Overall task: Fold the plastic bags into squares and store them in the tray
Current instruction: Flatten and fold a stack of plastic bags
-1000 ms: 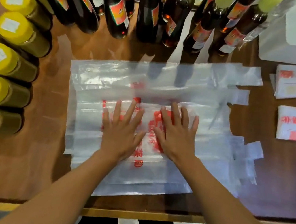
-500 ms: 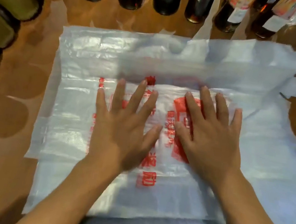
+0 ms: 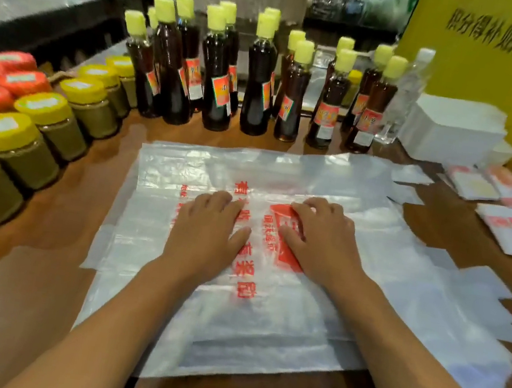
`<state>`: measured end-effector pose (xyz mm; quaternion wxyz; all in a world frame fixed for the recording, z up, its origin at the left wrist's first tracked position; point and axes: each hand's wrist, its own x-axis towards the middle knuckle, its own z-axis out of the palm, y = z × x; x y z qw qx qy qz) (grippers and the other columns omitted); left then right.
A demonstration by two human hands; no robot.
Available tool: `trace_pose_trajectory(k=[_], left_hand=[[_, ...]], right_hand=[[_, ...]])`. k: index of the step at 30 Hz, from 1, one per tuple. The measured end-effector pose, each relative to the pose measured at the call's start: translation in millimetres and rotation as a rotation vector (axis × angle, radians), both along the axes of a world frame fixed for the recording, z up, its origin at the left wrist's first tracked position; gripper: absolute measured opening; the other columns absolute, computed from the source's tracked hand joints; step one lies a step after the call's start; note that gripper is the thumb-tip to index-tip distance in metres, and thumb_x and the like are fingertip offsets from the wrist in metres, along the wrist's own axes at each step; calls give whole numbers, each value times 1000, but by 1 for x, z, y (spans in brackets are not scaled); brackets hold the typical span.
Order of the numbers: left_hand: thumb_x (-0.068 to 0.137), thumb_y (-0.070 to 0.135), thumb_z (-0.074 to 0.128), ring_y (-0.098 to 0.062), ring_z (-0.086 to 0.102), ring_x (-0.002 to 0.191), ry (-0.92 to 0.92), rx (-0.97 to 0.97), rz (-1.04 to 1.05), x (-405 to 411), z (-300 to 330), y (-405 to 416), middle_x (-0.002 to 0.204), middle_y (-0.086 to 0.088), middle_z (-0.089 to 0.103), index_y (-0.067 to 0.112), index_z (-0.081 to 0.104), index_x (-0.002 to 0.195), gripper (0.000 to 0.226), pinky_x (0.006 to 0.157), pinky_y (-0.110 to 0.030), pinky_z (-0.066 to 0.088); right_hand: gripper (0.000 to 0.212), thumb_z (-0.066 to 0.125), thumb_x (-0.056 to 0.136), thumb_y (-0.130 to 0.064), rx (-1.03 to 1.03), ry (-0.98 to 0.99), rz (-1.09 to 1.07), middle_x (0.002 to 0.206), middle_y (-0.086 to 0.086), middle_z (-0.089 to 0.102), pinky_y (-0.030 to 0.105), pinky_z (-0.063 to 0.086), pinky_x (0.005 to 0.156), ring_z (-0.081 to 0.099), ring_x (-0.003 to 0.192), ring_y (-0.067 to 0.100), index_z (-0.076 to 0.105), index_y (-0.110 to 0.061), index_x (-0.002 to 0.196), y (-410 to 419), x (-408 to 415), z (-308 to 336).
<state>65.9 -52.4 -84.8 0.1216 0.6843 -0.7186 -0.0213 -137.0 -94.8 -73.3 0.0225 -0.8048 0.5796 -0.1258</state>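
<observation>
**Hands on flattened plastic bags, fingertips curled at a fold**

Plastic bags point(image 3: 352, 274) are spread flat in an overlapping stack on the brown table point(image 3: 20, 275), at the near edge, directly in front of the person. Red printed characters are seen on the top bag, between and under the hands. The bag handles stick out at the right side of the stack.

The left hand point(image 3: 206, 229) is laid palm down on the top bag, left of centre, with the fingers bent at the tips; whether plastic is pinched cannot be told. The right hand point(image 3: 321, 237) is laid palm down just beside it, over the red printed block, fingertips curled at a fold line in the plastic; a grip on the fold cannot be confirmed. The hands are close but not touching, thumbs pointed toward each other.

Folded bag squares point(image 3: 510, 215), white with red print, are laid on the table at far right, well apart from the stack. A white stack point(image 3: 453, 130) is seen behind them, against a yellow sign point(image 3: 497, 80) with dark characters.

Dark sauce bottles point(image 3: 257, 87) with pale yellow caps are lined up upright along the far side of the table. Yellow-lidded jars point(image 3: 23, 139) are rowed at left, with red-lidded jars point(image 3: 2, 79) behind them. The background is blurred.
</observation>
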Motion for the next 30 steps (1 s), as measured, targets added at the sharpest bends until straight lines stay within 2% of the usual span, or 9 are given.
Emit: trace_pose_trajectory(k=[4,7,9,11,16,20,25,27,30], left_hand=[[106,50,26,-21,21,151,35,57,-83,15,-2,-4,165,5,25,30,25,158,55,124,-44,17],[102,62,22,-20,9,155,14,134,-109,22,-1,-5,168,8,12,34,14,160,64,125,-50,6],[100,66,22,-21,8,155,15,117,-109,25,-1,-5,169,6,11,35,15,160,68,125,-49,7],[98,69,27,-22,13,154,41,76,-87,26,-1,-3,168,3,16,37,23,157,68,125,-48,12],[97,59,48,-24,26,143,58,-37,-21,25,5,2,156,2,31,33,41,147,57,117,-45,19],[103,43,48,-19,43,125,168,-143,-28,18,11,3,137,6,56,31,52,135,35,109,-43,26],[101,30,53,-17,48,116,113,-270,-185,-10,29,22,124,8,61,29,59,122,21,99,-38,35],[101,33,52,-16,50,108,161,-221,-265,-20,37,36,116,8,61,30,59,114,15,94,-36,40],[100,47,51,-8,53,98,288,13,-324,-17,32,63,111,13,59,36,55,110,15,90,-37,48]], right_hand=[[46,45,99,-53,79,-57,70,137,-1,54,43,41,106,46,124,22,55,-25,135,-5,-7,7],[64,39,97,-65,131,18,73,154,-4,41,55,22,119,35,142,23,35,-32,152,-1,-11,12],[77,40,94,-70,92,41,132,162,-3,28,55,12,122,22,148,24,17,-33,158,7,-1,12],[74,42,93,-70,29,71,253,160,-2,30,53,12,122,22,148,24,22,-35,156,19,15,7],[55,49,92,-67,-31,26,321,146,-6,43,44,27,112,34,136,20,49,-33,136,22,26,-4],[40,54,94,-58,-75,-91,300,125,-7,55,41,39,103,45,115,16,56,-27,118,23,24,-5],[19,58,95,-38,-100,-266,252,107,-7,59,42,47,94,50,98,13,57,-25,109,17,23,-8],[7,59,95,-30,-131,-444,200,94,-12,56,42,48,87,48,88,11,56,-25,99,14,19,-7],[12,59,97,-32,-129,-628,159,81,-21,49,40,49,77,49,77,10,52,-26,89,14,11,-6]])
